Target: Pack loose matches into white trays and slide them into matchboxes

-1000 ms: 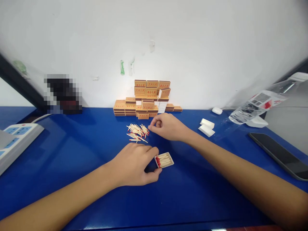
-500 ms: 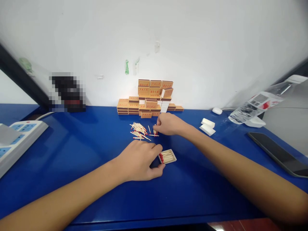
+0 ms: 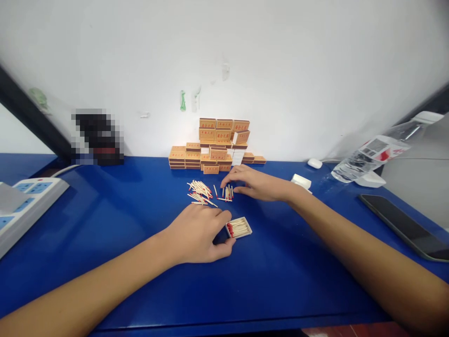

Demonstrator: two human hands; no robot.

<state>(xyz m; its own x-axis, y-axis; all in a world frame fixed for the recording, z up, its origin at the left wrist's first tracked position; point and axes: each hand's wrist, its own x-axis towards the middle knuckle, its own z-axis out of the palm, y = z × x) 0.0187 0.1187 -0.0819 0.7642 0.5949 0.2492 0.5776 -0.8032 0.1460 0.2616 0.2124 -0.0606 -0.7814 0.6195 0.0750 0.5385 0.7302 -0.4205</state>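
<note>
The stacked matchboxes (image 3: 217,152) beyond both hands could topple if the right hand (image 3: 253,182) brushed them. It arches sideways, thumb and fingers apart; the left hand (image 3: 199,234), palm down, pinches the filled tray (image 3: 242,235). Loose matches (image 3: 227,193) lie between the right fingertips.

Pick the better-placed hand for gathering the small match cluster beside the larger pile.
Right, I'd say: the right hand is at the small cluster, thumb and fingers parted, with nothing visibly held. The left hand is occupied, gripping the matchbox tray.
</note>
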